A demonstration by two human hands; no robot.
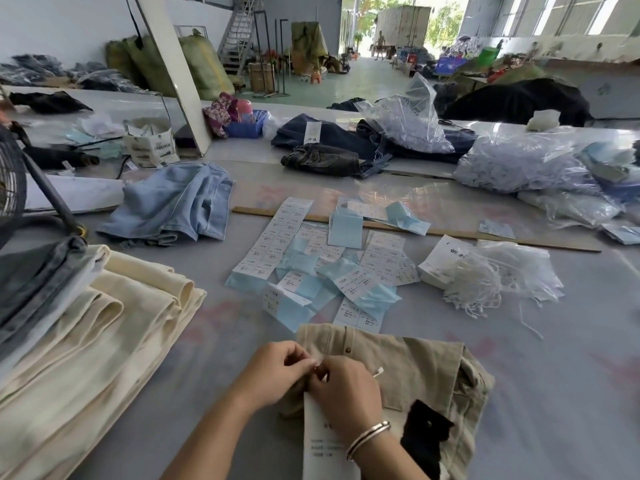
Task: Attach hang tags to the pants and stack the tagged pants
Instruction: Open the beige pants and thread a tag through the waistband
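at the near edge of the bench [554, 393] the two hands meet over a pair of khaki pants [426, 372]. the left hand [277, 370] has its fingers curled in, pinching something small at the waistband; the right hand [346, 389], with a silver bangle [367, 439] on its wrist, is curled the same way, fingertips touching those of the left. what they pinch is too small to make out, though a short white string end [378, 371] sticks out just right of the right hand. a long white hang tag [322, 445] lies under the right hand and wrist, running toward the camera across the pants. a black patch [424, 434] sits on the pants right of that wrist.

left of the hands, well apart, lies a stack of cream pants [93, 341], with grey folded ones [38, 271] on its far end.

just beyond the khaki pants is a scatter of white printed label sheets [273, 237] and pale blue tags [346, 225], some overlapping. right of these lies a loose bundle of white strings [485, 282] on a clear bag. a long wooden strip [450, 233] crosses the bench behind the tags.

farther left lies a crumpled light blue denim pair [173, 202]. beyond, dark denim pants [329, 147] lie in a heap, with clear bags of white fasteners [519, 161] to the right. a small blue basket [246, 126] stands near a leaning white board [180, 74].
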